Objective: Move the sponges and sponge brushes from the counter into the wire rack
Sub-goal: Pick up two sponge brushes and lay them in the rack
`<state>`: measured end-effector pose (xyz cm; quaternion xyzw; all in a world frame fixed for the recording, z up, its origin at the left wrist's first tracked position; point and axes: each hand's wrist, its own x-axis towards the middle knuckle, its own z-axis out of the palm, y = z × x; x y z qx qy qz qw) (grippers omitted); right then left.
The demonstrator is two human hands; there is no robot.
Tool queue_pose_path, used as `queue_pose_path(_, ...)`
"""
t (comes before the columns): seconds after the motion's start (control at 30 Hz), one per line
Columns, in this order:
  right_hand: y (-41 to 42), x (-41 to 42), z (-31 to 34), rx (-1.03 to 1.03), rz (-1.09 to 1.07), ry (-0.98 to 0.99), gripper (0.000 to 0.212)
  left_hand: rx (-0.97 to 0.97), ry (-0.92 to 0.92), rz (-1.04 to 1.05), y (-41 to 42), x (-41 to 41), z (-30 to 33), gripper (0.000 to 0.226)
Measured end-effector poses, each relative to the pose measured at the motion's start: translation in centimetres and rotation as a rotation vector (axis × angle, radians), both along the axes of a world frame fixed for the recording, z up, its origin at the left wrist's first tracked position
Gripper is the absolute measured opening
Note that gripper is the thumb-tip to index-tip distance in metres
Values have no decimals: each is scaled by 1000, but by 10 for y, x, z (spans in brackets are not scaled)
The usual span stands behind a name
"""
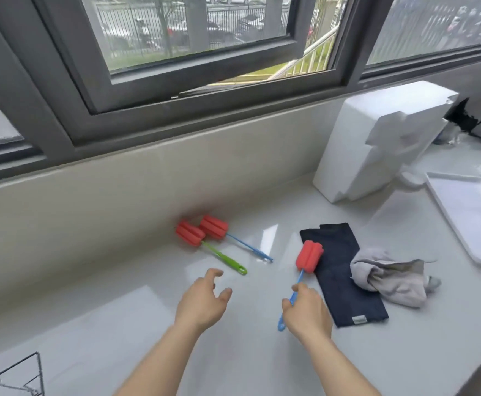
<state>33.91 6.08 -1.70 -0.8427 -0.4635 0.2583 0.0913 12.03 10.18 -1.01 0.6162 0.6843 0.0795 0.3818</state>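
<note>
Label (359,320) on dark cloth (345,281), writing unreadable

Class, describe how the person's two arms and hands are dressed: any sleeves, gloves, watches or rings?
Both forearms are bare to the frame's bottom edge, with no sleeves showing. The left hand and right hand wear no gloves, and no watch, bracelet or ring is visible on wrists or fingers.

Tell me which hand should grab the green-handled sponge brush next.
Left. The left hand is empty, fingers spread, just short of the green-handled sponge brush. The right hand is already closed on the blue-handled sponge brush, and sits farther from the green handle.
</note>
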Motion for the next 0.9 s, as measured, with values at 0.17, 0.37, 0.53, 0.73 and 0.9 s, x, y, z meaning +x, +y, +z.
queue_pose_path(0.17, 19, 9, -23, 47, -47, -1, 45, -54, 59, -59, 45, 33, -22, 65)
queue_pose_path(0.37, 27, 11, -45, 43, -183, 74, 47, -80, 203, -86, 79, 45, -46, 53)
queue_pose_path(0.53, 22, 7, -56, 86, -252, 169, 20, -36, 81, 185, 54, 33, -53, 9)
queue_pose_path(0.73, 16, -40, -24, 196, -174, 386, 15, -6, -284, 455, -8, -4, -43, 29)
queue_pose_path(0.9, 2, -112, 6, 186, -11, 583, 22, 93, -445, 517, -62, -34, -13, 27)
